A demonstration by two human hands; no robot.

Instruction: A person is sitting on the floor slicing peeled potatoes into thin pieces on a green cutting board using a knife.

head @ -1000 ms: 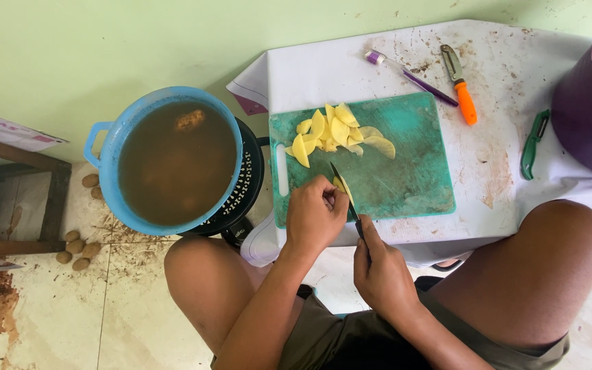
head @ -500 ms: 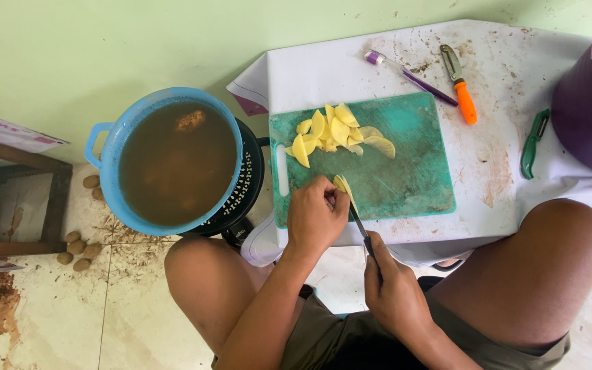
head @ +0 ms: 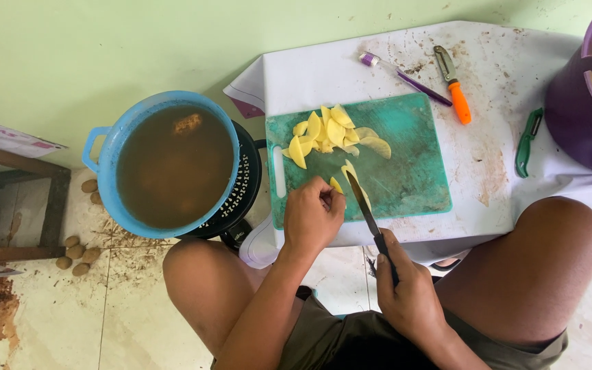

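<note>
Lowest in the frame, my right hand (head: 409,294) is wrapped tight around the dark handle of the knife (head: 364,202), grip pressed closed. The blade runs up and to the left from that hand, its tip resting on the green cutting board (head: 405,154) just beside a fresh yellow slice. My left hand (head: 313,216) sits to the left of the blade at the board's near edge, fingertips (head: 329,199) pinching the small remaining piece of potato (head: 336,183). That piece lies up and left of my knife hand, right against the blade's left side, so the left hand is far nearer to it. The blade's long axis slants from lower right to upper left.

Further up the board, a heap of potato slices (head: 330,133) lies at its upper left part, well apart from the blade. Left of the board, a blue basin (head: 104,181) of brown water sits on a black colander. Beyond the board on the white worktop (head: 351,68) lie an orange-handled peeler (head: 455,92), a purple tool (head: 405,77) and a green peeler (head: 527,140); a purple bucket (head: 577,109) fills the upper right corner. Nothing stands between blade and piece.
</note>
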